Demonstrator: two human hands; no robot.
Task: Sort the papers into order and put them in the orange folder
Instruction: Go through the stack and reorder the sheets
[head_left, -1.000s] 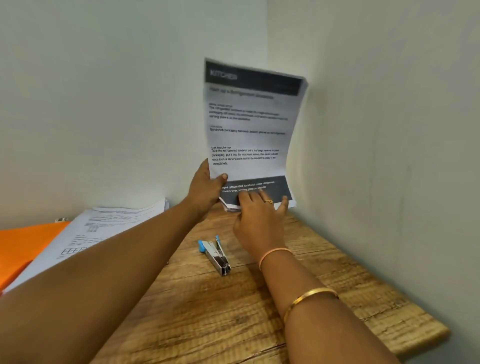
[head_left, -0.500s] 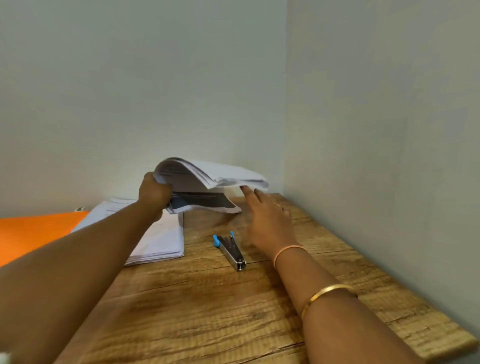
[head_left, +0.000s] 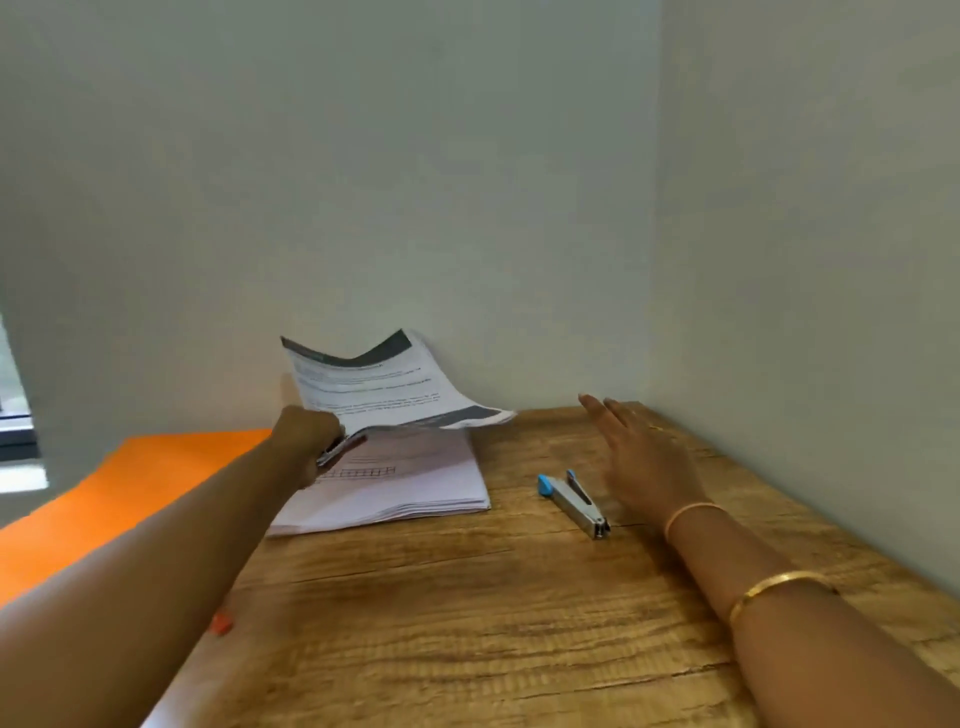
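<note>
On the table (head_left: 467, 623), the folder (head_left: 130, 493) lies left of the stack (head_left: 405, 493), a curling sheaf (head_left: 379, 389) hangs just above the stack, gripped by the left hand (head_left: 306, 436), and right of the stack the right hand (head_left: 639, 457) hovers slack-fingered beyond the stapler (head_left: 574, 501).

A curled printed sheaf (head_left: 384, 387) hangs over the flat paper stack (head_left: 405, 488), apparently overlapping the orange folder (head_left: 156, 467).

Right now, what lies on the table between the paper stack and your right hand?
A stapler with a blue end lies there on the wooden table, touching neither the paper stack nor the right hand, in the head view.
</note>
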